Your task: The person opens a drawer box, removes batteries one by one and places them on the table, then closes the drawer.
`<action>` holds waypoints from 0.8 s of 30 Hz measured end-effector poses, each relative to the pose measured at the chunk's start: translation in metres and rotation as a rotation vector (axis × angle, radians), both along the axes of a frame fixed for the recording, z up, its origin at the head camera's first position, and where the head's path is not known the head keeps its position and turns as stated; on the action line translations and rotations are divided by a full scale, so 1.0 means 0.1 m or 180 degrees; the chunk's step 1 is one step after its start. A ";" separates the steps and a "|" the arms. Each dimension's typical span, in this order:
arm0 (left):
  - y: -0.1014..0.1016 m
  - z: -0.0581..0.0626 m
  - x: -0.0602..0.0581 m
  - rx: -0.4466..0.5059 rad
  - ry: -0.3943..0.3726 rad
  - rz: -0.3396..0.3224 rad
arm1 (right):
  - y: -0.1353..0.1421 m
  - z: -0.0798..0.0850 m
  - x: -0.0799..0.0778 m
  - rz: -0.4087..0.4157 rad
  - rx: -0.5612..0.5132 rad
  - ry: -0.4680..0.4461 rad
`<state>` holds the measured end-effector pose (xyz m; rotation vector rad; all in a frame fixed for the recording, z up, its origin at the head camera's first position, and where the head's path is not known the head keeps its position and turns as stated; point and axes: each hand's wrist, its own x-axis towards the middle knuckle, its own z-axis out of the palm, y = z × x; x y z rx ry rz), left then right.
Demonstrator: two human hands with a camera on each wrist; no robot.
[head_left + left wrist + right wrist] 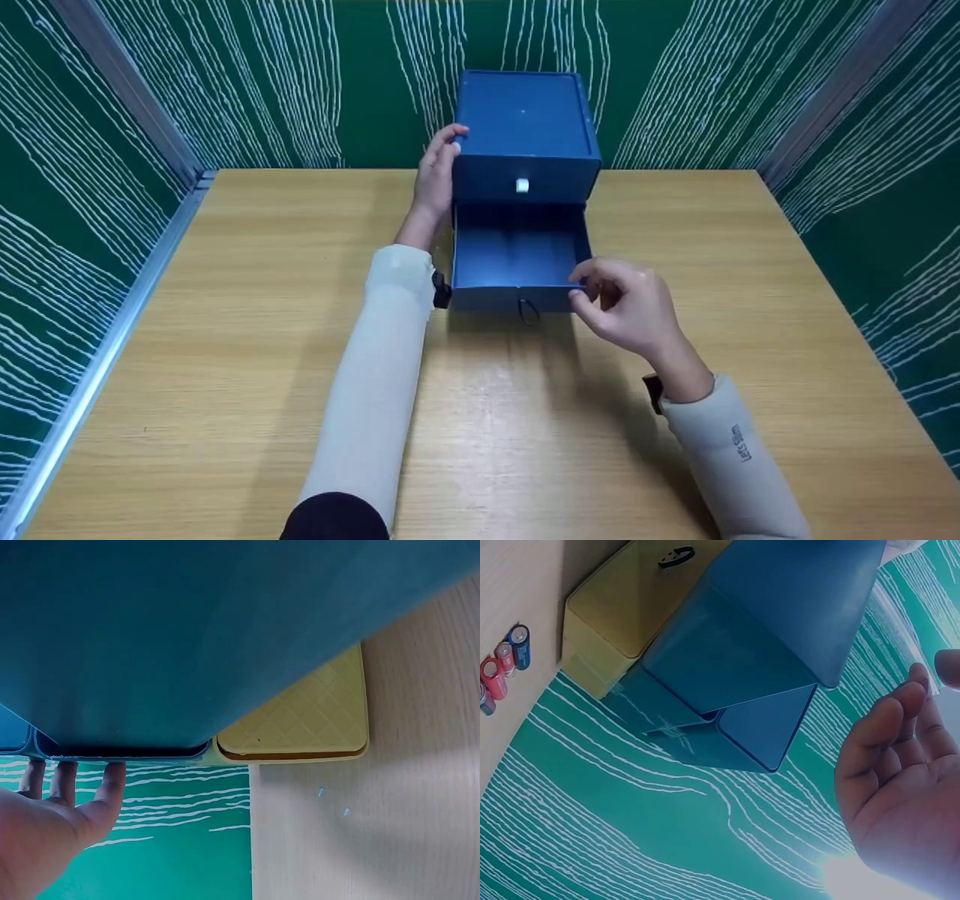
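Note:
A blue drawer cabinet (523, 112) stands at the table's back edge. Its top blue drawer with a white knob (523, 185) is closed, while the blue drawer below (517, 251) is pulled forward; its visible interior holds nothing. My left hand (435, 180) rests along the cabinet's left side, fingertips at the upper edge. In the left wrist view its extended fingers (64, 784) reach the cabinet's edge. My right hand (634, 304) is by the pulled-out drawer's right front corner, fingers loosely bent and a gap between thumb and index finger. Its fingers (877, 724) appear apart from the drawer in the right wrist view.
Beneath the blue drawers is a yellow drawer (596, 652) with a dark loop (676, 556). Several batteries (519, 645) lie on the tabletop beside the cabinet. A dark loop (529, 312) hangs from the pulled-out drawer's front. Green, white-streaked walls (367, 82) enclose the wooden table (262, 315).

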<state>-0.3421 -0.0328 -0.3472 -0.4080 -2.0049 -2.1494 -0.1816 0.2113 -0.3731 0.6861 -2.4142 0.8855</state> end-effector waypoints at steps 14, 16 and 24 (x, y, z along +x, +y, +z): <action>0.00 -0.15 -0.18 0.0171 -0.0054 -0.0009 | -0.17 -0.03 0.11 0.0340 0.0110 0.0031; 0.01 -0.14 -0.18 0.0160 -0.0052 -0.0008 | -0.18 -0.04 0.12 0.0367 0.0138 0.0041; 0.00 -0.01 -0.01 0.0017 -0.0053 -0.0015 | -0.27 -0.13 0.11 0.0385 0.0307 -0.0053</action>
